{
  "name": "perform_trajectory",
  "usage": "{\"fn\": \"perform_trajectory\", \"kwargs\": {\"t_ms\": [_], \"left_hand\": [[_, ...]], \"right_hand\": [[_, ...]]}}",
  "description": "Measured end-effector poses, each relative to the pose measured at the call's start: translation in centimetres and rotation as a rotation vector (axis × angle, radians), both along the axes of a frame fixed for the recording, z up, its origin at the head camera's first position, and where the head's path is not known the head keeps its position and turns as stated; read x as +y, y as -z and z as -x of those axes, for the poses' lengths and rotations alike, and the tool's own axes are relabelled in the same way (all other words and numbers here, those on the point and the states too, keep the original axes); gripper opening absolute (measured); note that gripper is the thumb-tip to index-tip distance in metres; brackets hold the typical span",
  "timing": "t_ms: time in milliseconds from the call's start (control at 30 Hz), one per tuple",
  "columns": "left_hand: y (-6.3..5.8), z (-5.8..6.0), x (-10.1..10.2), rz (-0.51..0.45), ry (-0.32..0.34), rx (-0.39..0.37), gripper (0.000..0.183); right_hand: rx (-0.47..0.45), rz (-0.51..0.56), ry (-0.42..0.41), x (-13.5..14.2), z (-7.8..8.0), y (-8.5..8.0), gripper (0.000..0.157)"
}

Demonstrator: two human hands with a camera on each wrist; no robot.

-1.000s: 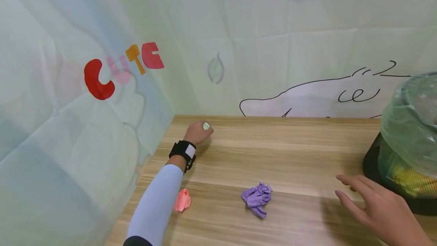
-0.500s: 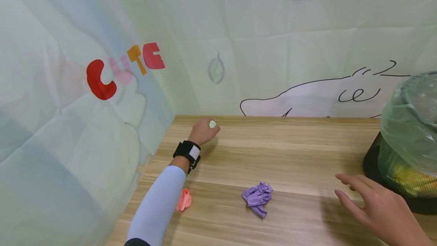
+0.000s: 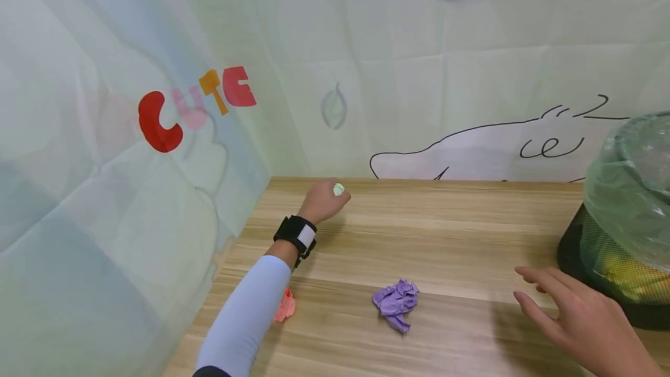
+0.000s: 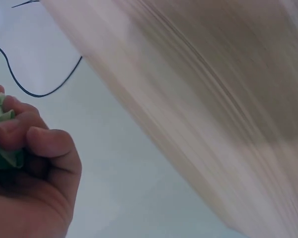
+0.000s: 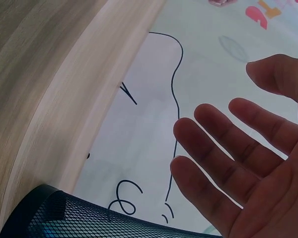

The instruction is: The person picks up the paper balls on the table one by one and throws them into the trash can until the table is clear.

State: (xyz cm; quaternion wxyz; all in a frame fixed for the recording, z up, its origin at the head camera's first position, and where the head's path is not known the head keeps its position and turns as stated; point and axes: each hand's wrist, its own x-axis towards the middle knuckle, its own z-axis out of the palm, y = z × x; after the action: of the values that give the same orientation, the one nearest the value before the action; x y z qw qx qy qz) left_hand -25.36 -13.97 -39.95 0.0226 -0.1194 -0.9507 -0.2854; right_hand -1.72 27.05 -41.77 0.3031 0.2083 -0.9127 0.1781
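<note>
My left hand (image 3: 323, 201) is over the far left of the table, its fingers curled round a crumpled pale green paper (image 4: 1, 134). In the head view only a small bit of that paper shows above the thumb side. A crumpled purple paper (image 3: 396, 304) lies at the front middle of the table. Beside my left forearm is a crumpled coral paper (image 3: 285, 305), partly hidden by the sleeve. At the right, my right hand (image 3: 581, 316) hovers near the bin with loosely spread fingers, holding nothing; the right wrist view shows its bare palm.
A black mesh bin (image 3: 573, 243) with a green plastic liner (image 3: 623, 191) stands at the right edge, yellow stuff showing through its side. Printed cloth (image 3: 314, 45) hangs behind and left of the wooden table (image 3: 460, 231).
My left hand has moved rightwards and slightly away along the far edge, carrying the green paper. The sleeve now covers more of the coral paper's left side. My right hand stays put.
</note>
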Motion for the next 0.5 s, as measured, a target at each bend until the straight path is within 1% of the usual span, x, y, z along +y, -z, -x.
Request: {"fn": "perform_trajectory", "kwargs": {"t_ms": [100,233,400,500], "left_hand": [[-0.2,-0.2,0.5,0.002,0.016,0.009,0.017],[-0.6,-0.5,1.2,0.013,0.037,0.020,0.016],[-1.3,-1.1,2.1,0.006,0.060,0.026,0.015],[-1.7,-1.5,2.5,-0.006,0.089,0.030,0.015]], "right_hand": [[-0.006,-0.001,0.007,0.0,0.0,0.0,0.044],[-0.020,-0.006,0.024,0.1,-0.1,0.0,0.044],[-0.067,-0.019,0.064,-0.1,-0.2,-0.1,0.040],[-0.095,-0.032,0.086,-0.2,-0.3,-0.2,0.040]]}}
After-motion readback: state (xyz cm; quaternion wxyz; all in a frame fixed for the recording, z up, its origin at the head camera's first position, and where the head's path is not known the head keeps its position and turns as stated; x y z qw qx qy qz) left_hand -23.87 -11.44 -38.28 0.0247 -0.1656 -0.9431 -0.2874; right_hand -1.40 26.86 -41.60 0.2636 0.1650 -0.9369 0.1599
